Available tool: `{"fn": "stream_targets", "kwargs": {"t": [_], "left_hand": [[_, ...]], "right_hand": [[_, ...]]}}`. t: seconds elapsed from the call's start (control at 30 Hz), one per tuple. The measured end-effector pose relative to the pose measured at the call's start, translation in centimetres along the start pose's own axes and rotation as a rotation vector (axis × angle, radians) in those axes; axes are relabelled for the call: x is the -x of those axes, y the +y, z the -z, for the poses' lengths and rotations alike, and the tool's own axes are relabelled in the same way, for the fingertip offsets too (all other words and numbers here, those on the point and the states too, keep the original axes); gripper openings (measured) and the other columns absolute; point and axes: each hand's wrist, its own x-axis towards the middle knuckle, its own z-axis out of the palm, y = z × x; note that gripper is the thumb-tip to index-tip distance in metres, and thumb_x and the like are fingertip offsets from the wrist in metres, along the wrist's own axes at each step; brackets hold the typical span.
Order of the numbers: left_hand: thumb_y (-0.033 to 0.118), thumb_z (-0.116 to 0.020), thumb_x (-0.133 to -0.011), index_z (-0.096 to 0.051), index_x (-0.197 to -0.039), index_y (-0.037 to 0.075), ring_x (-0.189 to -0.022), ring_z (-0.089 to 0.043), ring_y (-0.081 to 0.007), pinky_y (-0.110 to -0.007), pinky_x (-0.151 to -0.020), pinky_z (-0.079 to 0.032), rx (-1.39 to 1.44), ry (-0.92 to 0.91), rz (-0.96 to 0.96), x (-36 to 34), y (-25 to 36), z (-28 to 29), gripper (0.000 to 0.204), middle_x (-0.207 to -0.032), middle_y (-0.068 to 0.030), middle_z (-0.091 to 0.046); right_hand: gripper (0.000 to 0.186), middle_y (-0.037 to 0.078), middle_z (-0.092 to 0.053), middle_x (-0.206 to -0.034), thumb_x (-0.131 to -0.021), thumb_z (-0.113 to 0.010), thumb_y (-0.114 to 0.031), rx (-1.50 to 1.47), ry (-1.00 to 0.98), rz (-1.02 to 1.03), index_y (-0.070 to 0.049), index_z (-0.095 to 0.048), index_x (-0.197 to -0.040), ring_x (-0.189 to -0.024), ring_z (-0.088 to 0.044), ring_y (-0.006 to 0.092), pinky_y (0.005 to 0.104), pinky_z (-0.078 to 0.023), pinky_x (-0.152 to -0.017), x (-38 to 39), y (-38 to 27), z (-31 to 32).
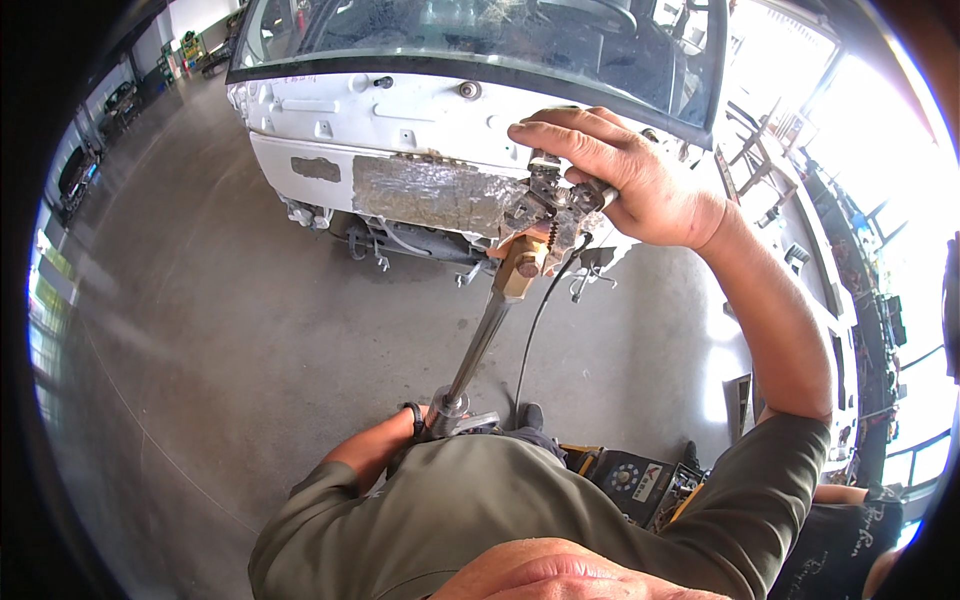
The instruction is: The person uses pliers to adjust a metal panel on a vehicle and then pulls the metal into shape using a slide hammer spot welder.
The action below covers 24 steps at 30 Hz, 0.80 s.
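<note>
My right hand [640, 175] lies over the top of a worn metal clamp [560, 195], fingers bent across it and thumb tucked underneath. The clamp sits against the front panel [430, 190] of a white vehicle, where a strip is scraped to bare metal. From the clamp's brass-coloured block [522, 268] the steel rod [480, 340] of a slide hammer slopes down toward my body. At its lower end, my left hand [428, 413] is closed at the slide hammer's handle [448, 415]; most of its fingers are hidden. A black wristband circles that wrist.
A black cable [535, 335] hangs from the clamp toward the floor. By my feet stands a dark machine with a control panel [630, 478]. Another person in dark clothing [840, 540] is at the lower right. The vehicle's underside parts [415, 245] are exposed below the panel.
</note>
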Motion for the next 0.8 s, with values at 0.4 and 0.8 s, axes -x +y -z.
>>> {"fn": "stream_targets", "kwargs": {"t": [0.4,0.8], "left_hand": [[0.026,-0.061,-0.108,-0.071,-0.132,0.007,-0.108,-0.063,-0.0188,-0.033,-0.102,-0.051,-0.024,-0.028,-0.008,-0.8,0.0,0.3,0.032,-0.122,-0.0073,-0.073],[0.026,-0.059,-0.109,-0.071,-0.131,0.009,-0.106,-0.062,-0.0192,-0.034,-0.102,-0.05,-0.089,-0.066,-0.039,-2.2,-1.0,0.9,0.031,-0.119,-0.0069,-0.074]], "right_hand": [[0.055,0.013,-0.064,-0.135,-0.092,-0.067,0.004,0.072,-0.137,0.014,-0.011,-0.061,-0.145,-0.128,-0.058,0.0345,0.0467,-0.047,-0.108,-0.8,0.0,1.9],[0.071,0.011,-0.063,-0.127,-0.071,-0.067,0.01,0.079,-0.21,0.075,-0.011,-0.055,-0.138,-0.128,-0.054,0.0377,0.0448,-0.052,-0.104,-2.1,-0.2,2.2]]}}
